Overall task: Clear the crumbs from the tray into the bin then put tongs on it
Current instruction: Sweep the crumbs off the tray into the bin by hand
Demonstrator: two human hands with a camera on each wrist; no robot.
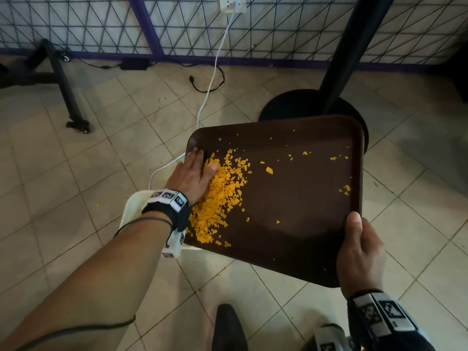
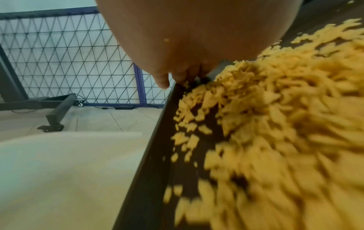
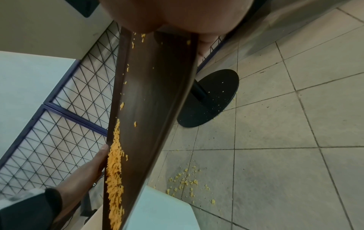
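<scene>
A dark brown tray (image 1: 298, 198) is held tilted above the floor, its left edge lowest. Orange crumbs (image 1: 220, 198) are heaped along that left side, with a few scattered to the right. My left hand (image 1: 195, 173) lies flat on the tray, fingers straight, against the heap at the left rim. My right hand (image 1: 359, 252) grips the tray's near right corner, thumb on top. A white bin (image 1: 131, 209) sits below the tray's left edge, mostly hidden by my wrist. In the left wrist view the crumbs (image 2: 275, 124) are blurred beside the bin (image 2: 69, 179). No tongs are in view.
A black pole on a round base (image 1: 291, 105) stands just behind the tray. A white cable (image 1: 207, 97) runs from a wall socket across the tiled floor. A wheeled black frame (image 1: 76, 122) stands at the left. Spilled crumbs (image 3: 187, 182) lie on the tiles. My shoe (image 1: 228, 328) is below.
</scene>
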